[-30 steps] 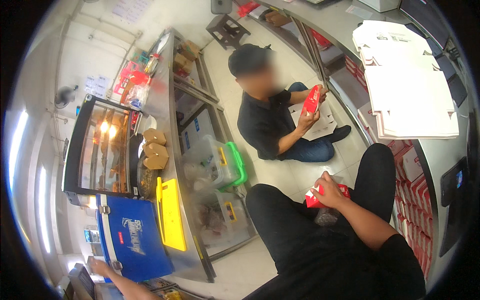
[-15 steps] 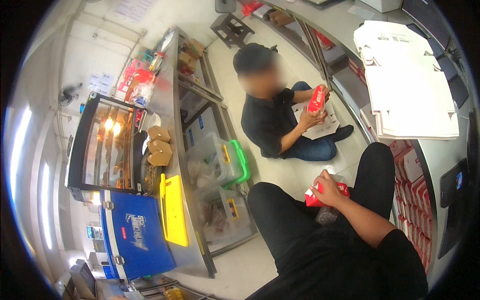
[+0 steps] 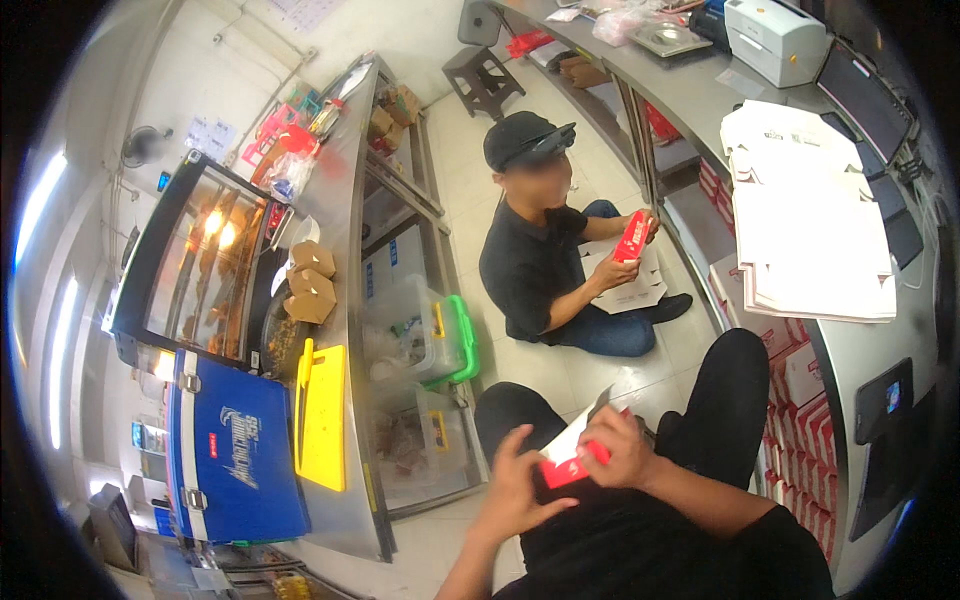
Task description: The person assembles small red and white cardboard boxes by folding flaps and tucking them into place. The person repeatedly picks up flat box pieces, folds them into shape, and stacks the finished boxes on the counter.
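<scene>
Over my lap I hold a small red and white carton (image 3: 566,472), its white inner flap raised. My right hand (image 3: 622,452) is closed on the carton's right side. My left hand (image 3: 512,492) is beside its left end, thumb and fingers spread in a wide C. Whether a fingertip touches the card there I cannot tell. Across from me a person in a black cap sits cross-legged on the floor, holding another red carton (image 3: 633,238) in both hands. A flat white carton sheet (image 3: 632,290) lies on that person's lap.
A stack of flat white carton sheets (image 3: 815,215) lies on the right-hand counter, above shelves packed with folded red-edged cartons (image 3: 805,470). To the left, a steel counter bears a blue cooler box (image 3: 240,455), a yellow cutting board (image 3: 322,420) and a heated display case (image 3: 200,260).
My left hand has come into view beside the carton. The carton has shifted left and turned, and its white flap now shows. The whole view has tilted.
</scene>
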Available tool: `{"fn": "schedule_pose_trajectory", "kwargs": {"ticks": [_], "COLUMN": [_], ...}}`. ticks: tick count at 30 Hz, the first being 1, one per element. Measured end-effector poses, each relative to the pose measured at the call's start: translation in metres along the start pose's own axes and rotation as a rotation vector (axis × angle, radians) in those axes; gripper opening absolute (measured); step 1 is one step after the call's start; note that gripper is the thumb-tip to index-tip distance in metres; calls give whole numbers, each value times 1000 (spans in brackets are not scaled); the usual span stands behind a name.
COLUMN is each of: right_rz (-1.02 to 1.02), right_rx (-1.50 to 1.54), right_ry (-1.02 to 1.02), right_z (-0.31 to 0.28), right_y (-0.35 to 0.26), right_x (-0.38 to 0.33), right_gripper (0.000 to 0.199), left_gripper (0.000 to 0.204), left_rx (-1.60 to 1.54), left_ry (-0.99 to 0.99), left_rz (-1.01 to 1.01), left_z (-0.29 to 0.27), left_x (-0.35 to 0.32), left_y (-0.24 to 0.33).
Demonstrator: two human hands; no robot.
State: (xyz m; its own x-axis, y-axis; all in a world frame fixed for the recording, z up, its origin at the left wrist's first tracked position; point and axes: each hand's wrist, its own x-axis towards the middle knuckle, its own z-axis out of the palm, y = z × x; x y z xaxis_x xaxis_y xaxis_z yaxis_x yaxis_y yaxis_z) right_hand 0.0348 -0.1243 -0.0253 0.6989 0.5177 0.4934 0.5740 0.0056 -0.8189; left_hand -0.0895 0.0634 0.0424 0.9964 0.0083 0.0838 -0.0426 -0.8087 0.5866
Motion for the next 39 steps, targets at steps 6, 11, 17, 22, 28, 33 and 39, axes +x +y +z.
{"fn": "schedule_pose_trajectory", "kwargs": {"ticks": [6, 11, 17, 22, 28, 33, 39], "right_rz": [8, -98, 392, 541, 534, 60, 5], "right_rx": [55, -141, 274, 784, 1186, 312, 118], "right_ry": [-7, -123, 142, 88, 89, -132, -30], "right_z": [7, -21, -62, -28, -42, -46, -38], "right_y": [-14, -25, 52, 28, -18, 6, -10], "right_x": [6, 27, -12, -34, -8, -16, -11], "right_gripper": [13, 33, 33, 58, 56, 61, 62], "left_gripper": [65, 68, 41, 51, 56, 56, 58], "left_rx": [-69, -457, -1244, -1456, -1745, -1711, -1694], "left_ry": [-23, 329, 550, 401, 361, 343, 330], "left_rz": [-78, -260, -493, -577, -616, -619, -550], "left_z": [39, 61, 40, 69, 78, 84, 95], "left_x": [6, -24, -12, -9, -10, -2, -3], "left_y": [0, -50, -48, -54, -74, -72, -72]}}
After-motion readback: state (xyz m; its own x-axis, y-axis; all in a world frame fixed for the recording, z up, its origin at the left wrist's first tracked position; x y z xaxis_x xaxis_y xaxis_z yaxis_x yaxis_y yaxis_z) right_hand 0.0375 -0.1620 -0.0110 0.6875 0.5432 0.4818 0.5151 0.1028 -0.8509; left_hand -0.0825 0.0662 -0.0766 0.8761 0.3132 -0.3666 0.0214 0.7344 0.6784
